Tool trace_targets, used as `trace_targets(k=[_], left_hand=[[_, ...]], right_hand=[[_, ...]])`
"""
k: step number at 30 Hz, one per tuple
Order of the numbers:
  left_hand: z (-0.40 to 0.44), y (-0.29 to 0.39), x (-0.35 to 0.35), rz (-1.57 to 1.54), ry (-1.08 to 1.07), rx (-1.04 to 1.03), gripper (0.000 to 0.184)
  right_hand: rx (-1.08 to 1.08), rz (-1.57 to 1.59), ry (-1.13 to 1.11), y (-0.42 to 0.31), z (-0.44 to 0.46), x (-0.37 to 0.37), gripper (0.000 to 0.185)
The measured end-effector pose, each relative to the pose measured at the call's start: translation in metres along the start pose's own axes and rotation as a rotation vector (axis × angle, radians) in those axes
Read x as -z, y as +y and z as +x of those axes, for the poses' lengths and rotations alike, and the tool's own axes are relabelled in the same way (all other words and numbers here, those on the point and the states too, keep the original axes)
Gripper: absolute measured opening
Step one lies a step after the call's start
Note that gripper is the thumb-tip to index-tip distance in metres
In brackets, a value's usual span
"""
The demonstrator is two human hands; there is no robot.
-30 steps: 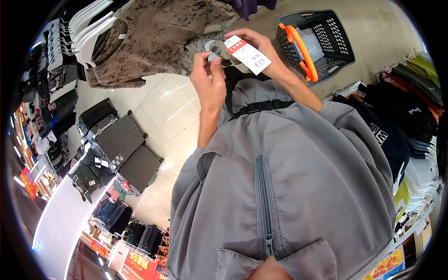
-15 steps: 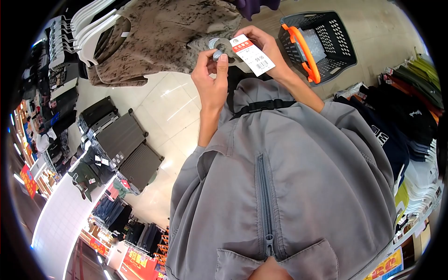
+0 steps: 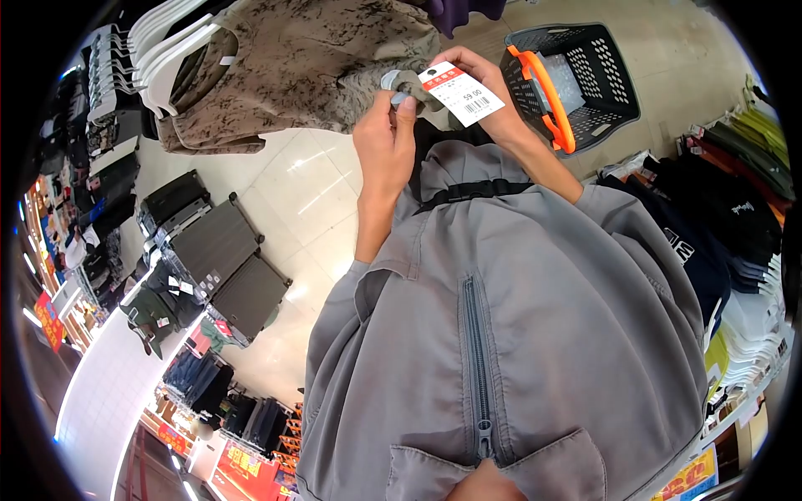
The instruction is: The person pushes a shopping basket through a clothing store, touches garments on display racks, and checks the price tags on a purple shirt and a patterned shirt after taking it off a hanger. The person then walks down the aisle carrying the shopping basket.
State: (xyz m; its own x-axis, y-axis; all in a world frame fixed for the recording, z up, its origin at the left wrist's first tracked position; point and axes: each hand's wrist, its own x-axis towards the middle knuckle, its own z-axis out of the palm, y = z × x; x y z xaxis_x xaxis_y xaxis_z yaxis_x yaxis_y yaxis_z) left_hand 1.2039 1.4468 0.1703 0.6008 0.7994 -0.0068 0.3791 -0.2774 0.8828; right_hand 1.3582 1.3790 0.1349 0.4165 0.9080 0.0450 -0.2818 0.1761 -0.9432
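Note:
A brown shirt (image 3: pixel 309 63) with dark mottled patches hangs sideways from the rack, its lower edge drawn toward me. My left hand (image 3: pixel 386 142) is closed, thumb and forefinger pinching the gathered hem beside a small grey disc (image 3: pixel 398 98). At the other end of this bunched cloth, my right hand (image 3: pixel 493 92) is closed around a white price tag (image 3: pixel 468 100) with a red band, turned to face me; it reads 59.00. The tag covers part of the right fingers and thumb.
White hangers (image 3: pixel 171 63) crowd the upper left. A dark shopping basket (image 3: pixel 606 83) with an orange handle (image 3: pixel 551 100) stands on the floor at upper right. Grey suitcases (image 3: pixel 217 242) are at left. Folded and hung clothes (image 3: pixel 710 192) line the right side.
Both hands have shifted slightly right with the hem and tag. The tag has turned a little, so its print faces me more squarely. My left fingers cover more of the grey disc.

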Motion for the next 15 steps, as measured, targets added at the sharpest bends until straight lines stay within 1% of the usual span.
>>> trace_targets(k=[2, 6, 9, 11, 13, 15], left_hand=[[-0.001, 0.001, 0.001, 0.028, 0.016, -0.006, 0.03], [-0.001, 0.005, 0.004, 0.12, 0.058, -0.01, 0.033], [-0.002, 0.002, 0.005, 0.111, 0.082, -0.013, 0.034], [-0.002, 0.002, 0.005, 0.11, 0.093, -0.017, 0.034], [-0.002, 0.004, 0.004, 0.109, 0.105, -0.022, 0.034], [-0.002, 0.009, 0.003, 0.125, 0.137, -0.062, 0.029]], right_hand=[[-0.079, 0.031, -0.012, 0.0, 0.0, 0.001, 0.028], [-0.042, -0.012, -0.033, -0.002, 0.0, -0.001, 0.028], [-0.028, -0.051, -0.034, -0.004, 0.0, -0.003, 0.028], [-0.017, -0.019, -0.043, -0.005, 0.001, -0.004, 0.031], [-0.025, 0.012, -0.052, -0.009, 0.001, -0.005, 0.03], [-0.032, 0.043, -0.061, -0.01, 0.001, -0.006, 0.029]])
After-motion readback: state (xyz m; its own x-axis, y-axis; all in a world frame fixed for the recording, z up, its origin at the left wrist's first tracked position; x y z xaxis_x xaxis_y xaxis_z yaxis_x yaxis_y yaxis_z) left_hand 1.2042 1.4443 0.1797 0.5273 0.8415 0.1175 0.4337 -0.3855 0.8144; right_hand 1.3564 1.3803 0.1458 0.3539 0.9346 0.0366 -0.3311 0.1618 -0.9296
